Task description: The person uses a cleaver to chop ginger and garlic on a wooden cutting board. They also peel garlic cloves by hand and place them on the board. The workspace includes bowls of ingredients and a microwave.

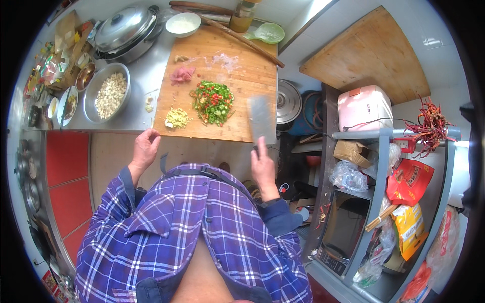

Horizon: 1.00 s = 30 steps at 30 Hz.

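Note:
My right hand (263, 166) grips the handle of a Chinese cleaver (260, 115), whose motion-blurred blade is over the right edge of the wooden cutting board (250, 81). My left hand (145, 149) is at the board's front left corner with thumb and fingertips together. A thin pale scrap (152, 123) lies right at those fingertips; whether they pinch it is unclear. On the board sit a heap of chopped green and red peppers (214, 102), minced garlic or ginger (178, 118), some pink raw meat (182, 75) and a small brownish lump (181, 58).
Left of the board, a steel bowl of pale cubes (111, 94) stands on the metal counter (151, 75). Behind it is a lidded steel pan (123, 32). A rolling stick (242, 39), white bowl (183, 25) and green ladle (269, 34) lie along the board's back. A cluttered shelf (384, 170) is at right.

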Available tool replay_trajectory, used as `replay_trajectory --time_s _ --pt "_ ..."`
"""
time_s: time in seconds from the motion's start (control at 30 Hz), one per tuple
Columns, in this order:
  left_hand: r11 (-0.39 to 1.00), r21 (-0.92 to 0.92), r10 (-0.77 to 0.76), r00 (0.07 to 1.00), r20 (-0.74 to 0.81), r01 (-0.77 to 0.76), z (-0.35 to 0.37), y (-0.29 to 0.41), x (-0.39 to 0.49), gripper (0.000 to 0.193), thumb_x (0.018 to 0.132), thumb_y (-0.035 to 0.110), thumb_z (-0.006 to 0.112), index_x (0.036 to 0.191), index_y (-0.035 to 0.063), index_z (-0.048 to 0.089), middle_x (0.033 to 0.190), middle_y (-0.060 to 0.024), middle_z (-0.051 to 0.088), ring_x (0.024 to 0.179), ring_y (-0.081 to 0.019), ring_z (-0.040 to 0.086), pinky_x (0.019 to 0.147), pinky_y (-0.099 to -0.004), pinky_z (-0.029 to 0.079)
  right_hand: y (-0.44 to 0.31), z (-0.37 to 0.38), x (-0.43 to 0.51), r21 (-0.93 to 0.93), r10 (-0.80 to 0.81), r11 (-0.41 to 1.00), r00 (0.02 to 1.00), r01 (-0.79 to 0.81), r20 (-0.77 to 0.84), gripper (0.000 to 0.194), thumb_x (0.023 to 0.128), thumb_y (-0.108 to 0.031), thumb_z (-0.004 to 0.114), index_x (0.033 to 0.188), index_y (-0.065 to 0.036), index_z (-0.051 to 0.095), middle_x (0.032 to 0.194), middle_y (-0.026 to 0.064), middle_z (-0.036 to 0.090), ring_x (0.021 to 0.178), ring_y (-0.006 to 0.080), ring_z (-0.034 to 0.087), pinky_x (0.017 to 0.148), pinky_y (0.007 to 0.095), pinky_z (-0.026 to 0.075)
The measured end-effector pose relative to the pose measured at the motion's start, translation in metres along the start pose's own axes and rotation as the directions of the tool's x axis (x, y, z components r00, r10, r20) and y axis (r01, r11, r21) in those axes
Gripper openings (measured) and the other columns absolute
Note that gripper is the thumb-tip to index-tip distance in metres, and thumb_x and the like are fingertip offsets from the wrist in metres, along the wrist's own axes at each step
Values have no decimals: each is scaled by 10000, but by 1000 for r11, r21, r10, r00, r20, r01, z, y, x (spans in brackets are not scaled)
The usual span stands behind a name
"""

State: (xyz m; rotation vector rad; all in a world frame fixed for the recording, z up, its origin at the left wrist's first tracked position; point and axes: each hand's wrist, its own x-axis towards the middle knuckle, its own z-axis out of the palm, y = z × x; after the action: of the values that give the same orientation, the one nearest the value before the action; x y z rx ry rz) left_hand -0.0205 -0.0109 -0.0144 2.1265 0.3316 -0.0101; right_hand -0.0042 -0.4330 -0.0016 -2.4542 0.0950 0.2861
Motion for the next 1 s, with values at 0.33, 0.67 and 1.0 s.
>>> replay_trajectory --time_s 0.33,0.67,1.0 --pt "999 -11 -50 999 -15 50 7 -3 -3 87 932 63 725 983 7 683 830 -103 709 761 -181 685 731 -329 554 15 -4 4 12 -12 1000 996 11 89 745 1032 -235 626 1682 -246 263 1210 283 705 1029 484 700 864 523 576" --pt "999 2 -36 999 -1 36 10 -7 -8 79 933 61 722 970 9 677 821 -99 707 758 -173 682 723 -333 553 11 16 0 -285 111 957 981 -62 160 862 1017 -209 608 1710 -273 99 845 261 725 788 482 703 724 560 558" --pt "999 -10 -45 999 -9 45 9 -14 -12 69 930 55 718 963 11 676 805 -107 701 739 -181 675 710 -333 547 20 -7 3 222 -80 972 997 77 5 731 1005 -151 664 1657 -145 334 1382 215 677 1244 395 675 1000 398 545"
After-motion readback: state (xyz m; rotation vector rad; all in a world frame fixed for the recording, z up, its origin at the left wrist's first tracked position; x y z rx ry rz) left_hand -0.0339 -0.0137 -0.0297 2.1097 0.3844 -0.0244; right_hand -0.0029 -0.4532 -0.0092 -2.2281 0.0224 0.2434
